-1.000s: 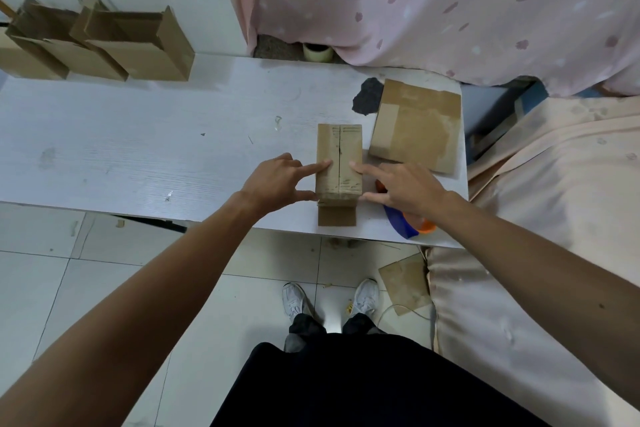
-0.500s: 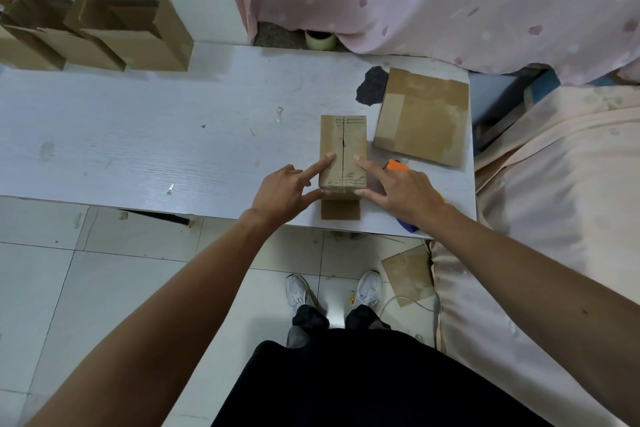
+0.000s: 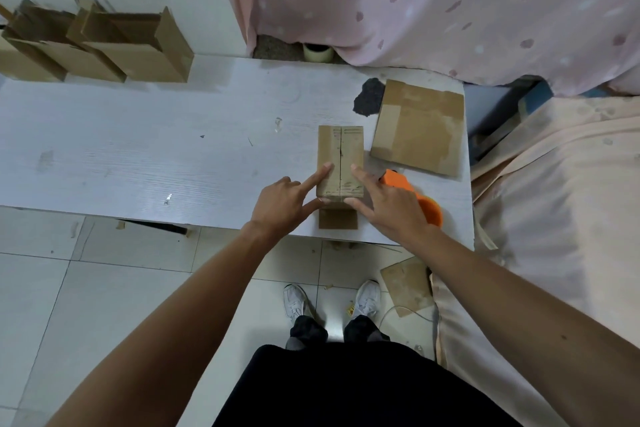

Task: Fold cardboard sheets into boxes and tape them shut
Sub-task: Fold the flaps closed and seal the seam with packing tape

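Far left of the grip, a row of open-topped brown cardboard boxes stands on the white wood-grain table, well apart from the work

Left hand: index finger laid straight on top of the small brown cardboard box, left of its centre seam; thumb set against the near wall below; remaining fingers curled, holding nothing

Between the two hands the box sits near the table's front edge. Its two top flaps meet along the seam, and one end flap lies flat on the table toward the person

Right hand: index finger pressing the right flap, thumb at the near wall, mirroring the left. Neither hand encloses the box; both press only

Just right of that hand lies an orange plastic tape dispenser, partly hidden by it; beyond that, a flat brown cardboard sheet

Assessment: the box appears light, hollow and moderately stiff. Its flaps are likely to spring up if released, and it may slide under sideways load. Recommended hold: press down close to the seam, keeping one hand there while the other takes the dispenser
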